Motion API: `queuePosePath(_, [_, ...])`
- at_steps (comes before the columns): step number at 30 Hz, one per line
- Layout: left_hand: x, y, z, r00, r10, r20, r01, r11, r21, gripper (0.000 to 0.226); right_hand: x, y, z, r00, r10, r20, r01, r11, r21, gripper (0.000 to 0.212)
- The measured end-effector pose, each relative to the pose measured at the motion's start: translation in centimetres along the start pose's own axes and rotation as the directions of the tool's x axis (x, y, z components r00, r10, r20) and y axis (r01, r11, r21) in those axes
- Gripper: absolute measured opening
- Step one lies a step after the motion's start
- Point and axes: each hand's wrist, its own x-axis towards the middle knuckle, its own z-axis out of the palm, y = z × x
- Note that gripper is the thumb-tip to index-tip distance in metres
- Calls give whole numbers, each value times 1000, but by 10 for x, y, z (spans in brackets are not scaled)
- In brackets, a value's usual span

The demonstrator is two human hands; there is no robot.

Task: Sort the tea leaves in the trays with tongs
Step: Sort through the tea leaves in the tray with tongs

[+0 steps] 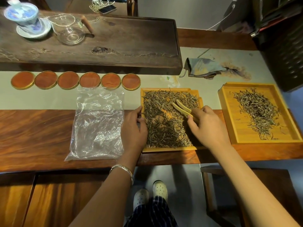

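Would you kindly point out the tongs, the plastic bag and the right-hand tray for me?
tongs (181, 107), head view, on the upper arm's middle.
plastic bag (98, 123), head view, on its crinkled centre.
right-hand tray (229, 115), head view, on bare floor left of the leaves.

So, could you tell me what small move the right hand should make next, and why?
Probably lower the tongs and close them on a leaf: the right hand holds them open above the near tray, while the left hand steadies its edge.
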Motion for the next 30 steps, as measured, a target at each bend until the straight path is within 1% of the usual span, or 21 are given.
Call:
queuePosePath(5, [0, 0, 0, 1000, -9, 8, 9, 1000, 8, 37, 1, -8, 3, 996, -23, 82, 27, 998, -48, 33])
queuePosePath(8, [1, 0, 1, 1000, -10, 6, 10, 1000, 1, 37, -11, -5, -4, 998, -25, 66, 26, 1000, -14, 33])
queuePosePath(11, [1, -1, 1, 1000, -8, 5, 8, 1000, 4, 37, -28, -13, -13, 987, -145, 70, 141, 988, 63, 32])
queuePosePath(13, [1, -1, 1, 1000, -12, 6, 11, 1000, 4, 37, -39, -24, -15, 963, -237, 125, 228, 970, 84, 30])
queuePosePath(15, [1, -1, 1, 1000, -13, 7, 13, 1000, 6, 38, -45, -31, -13, 944, -277, 182, 266, 960, 82, 32])
queuePosePath(17, [1, -1, 1, 1000, -9, 5, 9, 1000, 10, 38, -47, -33, -8, 936, -268, 228, 266, 963, 43, 34])
queuePosePath(19, [1, -1, 1, 1000, 0, 4, 0, 1000, 9, 38, -42, -29, -3, 943, -224, 246, 228, 974, 13, 34])
queuePosePath(23, [1, -2, 1, 1000, 3, 2, -3, 1000, 3, 38, -33, -20, -4, 965, -161, 206, 165, 986, -3, 30])
queuePosePath(25, [1, -1, 1, 1000, -1, 1, 1, 1000, 2, 38, -34, -19, -6, 966, -173, 192, 173, 985, 18, 30])
queuePosePath(28, [1, -1, 1, 1000, -6, 0, 6, 1000, 8, 38, -38, -23, -6, 943, -233, 238, 236, 972, 16, 31])
queuePosePath(30, [1, -2, 1, 1000, -8, -2, 8, 1000, 5, 38, -37, -22, -3, 942, -222, 251, 225, 974, 15, 32])
